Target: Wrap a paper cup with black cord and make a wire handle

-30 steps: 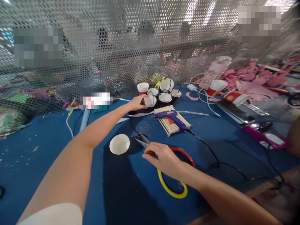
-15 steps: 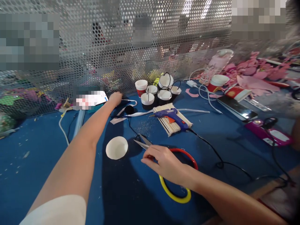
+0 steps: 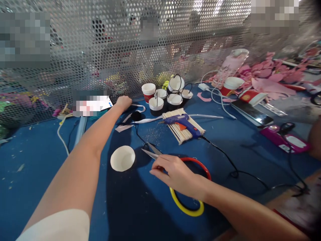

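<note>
Gripping one scissors (image 3: pixel 160 156), right hands (image 3: pixel 175 174).

The left hand (image 3: pixel 123 101) reaches to the far edge of the blue worktop (image 3: pixel 37 157), curled over a white strip (image 3: pixel 136 107). The right hand (image 3: pixel 175 174) rests on scissors (image 3: pixel 151 151) beside a white paper cup (image 3: pixel 122 158).

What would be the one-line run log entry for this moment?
left hand: stretched to white strip by mesh | right hand: on scissors | paper cup: between arms
</note>
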A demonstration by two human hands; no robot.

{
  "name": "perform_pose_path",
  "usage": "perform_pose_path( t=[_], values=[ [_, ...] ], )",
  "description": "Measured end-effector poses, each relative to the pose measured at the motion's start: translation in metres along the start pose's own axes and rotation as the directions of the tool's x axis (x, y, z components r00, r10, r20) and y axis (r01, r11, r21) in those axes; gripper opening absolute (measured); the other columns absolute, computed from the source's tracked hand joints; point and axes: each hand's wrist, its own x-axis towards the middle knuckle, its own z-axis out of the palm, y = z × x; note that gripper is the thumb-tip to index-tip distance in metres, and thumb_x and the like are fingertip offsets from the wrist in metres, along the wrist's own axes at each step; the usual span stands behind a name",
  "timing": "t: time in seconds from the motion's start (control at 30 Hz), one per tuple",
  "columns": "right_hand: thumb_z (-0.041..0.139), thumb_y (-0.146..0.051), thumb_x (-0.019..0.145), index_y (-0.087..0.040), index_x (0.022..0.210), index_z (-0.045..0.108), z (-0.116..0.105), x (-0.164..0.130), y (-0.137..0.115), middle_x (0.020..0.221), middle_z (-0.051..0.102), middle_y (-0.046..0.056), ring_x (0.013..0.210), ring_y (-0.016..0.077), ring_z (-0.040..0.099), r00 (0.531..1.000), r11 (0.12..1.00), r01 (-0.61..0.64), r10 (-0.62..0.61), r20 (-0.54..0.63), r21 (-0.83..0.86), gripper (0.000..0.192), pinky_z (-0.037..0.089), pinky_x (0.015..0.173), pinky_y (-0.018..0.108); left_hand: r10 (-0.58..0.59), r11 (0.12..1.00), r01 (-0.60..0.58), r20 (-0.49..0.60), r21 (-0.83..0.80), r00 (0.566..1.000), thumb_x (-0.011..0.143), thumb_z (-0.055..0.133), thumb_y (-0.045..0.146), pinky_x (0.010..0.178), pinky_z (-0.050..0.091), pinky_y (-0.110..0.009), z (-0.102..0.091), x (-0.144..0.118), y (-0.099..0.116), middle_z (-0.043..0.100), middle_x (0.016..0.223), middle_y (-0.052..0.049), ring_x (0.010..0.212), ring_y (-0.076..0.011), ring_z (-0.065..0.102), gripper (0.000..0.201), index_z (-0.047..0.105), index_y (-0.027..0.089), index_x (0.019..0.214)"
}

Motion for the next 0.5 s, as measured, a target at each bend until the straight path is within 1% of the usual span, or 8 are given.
perform_pose_path(
  t=[0.2,0.37,0.5],
  values=[
    [0.056,-0.024,0.083,-0.015,0.075,0.061,-0.0012,0.0017,-0.0003,0.072,0.063,0.003,0.066,0.0115,0.057,1.0,1.0,0.0,0.0,-0.002,-0.005,0.013,0.043,0.062,0.021,0.001,1.0,0.0,-0.014,0.024,1.0,0.084,0.038,0.013,0.086,0.045,-0.037,0.001,0.0008,0.0002,0.063,0.107,-0.021,0.105,-0.0296,0.058,0.034,0.065,0.009,0.104],
    [0.056,-0.023,0.082,-0.014,0.074,0.062,-0.0027,0.0016,-0.0014,0.071,0.063,0.003,0.066,0.0115,0.057,1.0,1.0,-0.009,0.009,0.004,-0.009,0.013,0.043,0.062,0.021,-0.008,1.0,0.009,-0.033,0.023,0.999,0.083,0.036,0.01,0.084,0.046,-0.038,0.0016,-0.0007,-0.0015,0.062,0.106,-0.023,0.103,-0.0316,0.058,0.036,0.065,0.005,0.103],
    [0.056,-0.023,0.082,-0.014,0.074,0.062,-0.0025,0.0016,-0.0008,0.071,0.063,0.003,0.066,0.0114,0.057,1.0,1.0,-0.014,0.014,0.004,-0.014,0.013,0.042,0.061,0.021,-0.02,1.0,0.021,-0.043,0.01,0.999,0.081,0.035,0.009,0.083,0.046,-0.039,0.0017,-0.0017,-0.0027,0.061,0.106,-0.023,0.102,-0.0313,0.058,0.036,0.064,0.005,0.103]
  ],
)
